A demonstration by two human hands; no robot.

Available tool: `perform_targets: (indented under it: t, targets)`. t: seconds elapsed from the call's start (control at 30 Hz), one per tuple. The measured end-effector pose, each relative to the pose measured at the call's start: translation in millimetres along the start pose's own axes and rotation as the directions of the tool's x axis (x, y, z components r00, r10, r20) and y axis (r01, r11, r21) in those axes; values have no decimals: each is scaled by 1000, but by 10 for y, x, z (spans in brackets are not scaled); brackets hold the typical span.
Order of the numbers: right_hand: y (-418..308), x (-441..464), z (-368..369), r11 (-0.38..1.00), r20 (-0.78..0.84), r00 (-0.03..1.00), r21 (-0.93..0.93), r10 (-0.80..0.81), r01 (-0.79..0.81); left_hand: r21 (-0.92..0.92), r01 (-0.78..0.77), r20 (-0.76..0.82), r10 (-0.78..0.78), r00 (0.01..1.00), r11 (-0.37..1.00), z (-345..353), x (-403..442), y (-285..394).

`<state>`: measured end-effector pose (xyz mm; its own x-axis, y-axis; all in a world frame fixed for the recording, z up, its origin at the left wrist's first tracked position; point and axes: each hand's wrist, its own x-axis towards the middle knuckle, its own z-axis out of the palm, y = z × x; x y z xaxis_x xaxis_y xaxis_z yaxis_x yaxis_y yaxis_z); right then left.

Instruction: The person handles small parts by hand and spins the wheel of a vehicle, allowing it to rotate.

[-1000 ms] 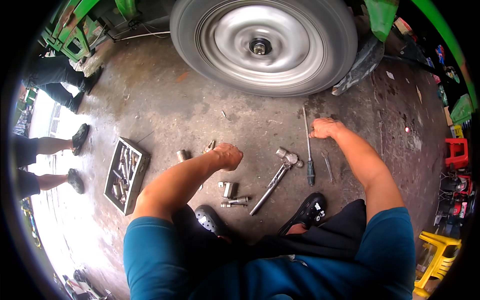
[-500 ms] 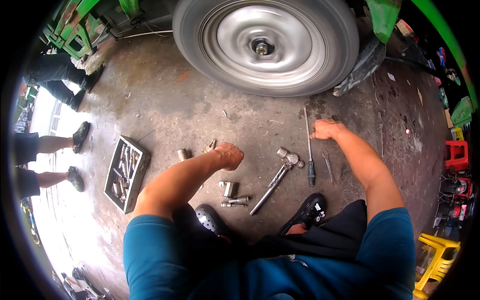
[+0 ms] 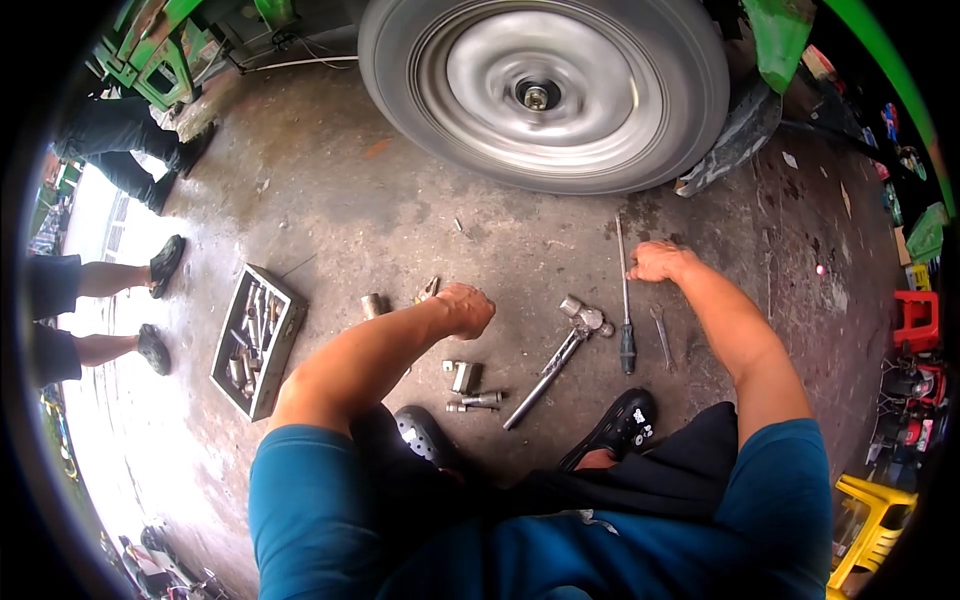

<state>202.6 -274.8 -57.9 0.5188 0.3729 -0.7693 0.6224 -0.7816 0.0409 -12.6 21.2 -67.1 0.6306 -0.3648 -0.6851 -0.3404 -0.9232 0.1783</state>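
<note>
My left hand (image 3: pixel 468 309) hangs with curled fingers over the floor, near a small metal tool (image 3: pixel 428 289) partly hidden behind the forearm. Nothing shows in it. My right hand (image 3: pixel 658 262) has its fingers bent downward beside the shaft of a long screwdriver (image 3: pixel 627 345), seemingly apart from it and holding nothing. Right of the screwdriver lies a wrench (image 3: pixel 662 338). Between my hands a ball-peen hammer (image 3: pixel 545 385) lies on the floor. Metal sockets (image 3: pixel 482 400) and a square metal block (image 3: pixel 465 377) sit near my left shoe. Ahead, a large wheel (image 3: pixel 545 75) has a motion-smeared silver rim.
A metal tray (image 3: pixel 285 345) of sockets stands on the left, with a cylindrical socket (image 3: pixel 372 305) nearby. Other people's legs (image 3: pixel 105 280) are at far left. Red (image 3: pixel 915 320) and yellow (image 3: pixel 870 525) plastic stools stand at right. Green machine parts (image 3: pixel 780 45) flank the wheel.
The view has shifted slightly, so most things sit a little further right. My hands keep nearly the same pose. The wheel's rim is smeared in both frames, as if turning.
</note>
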Motion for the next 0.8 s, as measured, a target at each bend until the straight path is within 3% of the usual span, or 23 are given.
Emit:
perform_targets:
  t: [0.8]
  targets:
    - [15, 30, 3, 999, -30, 999, -9, -38, 37, 13, -8, -42, 9, 999, 1000, 70, 82, -27]
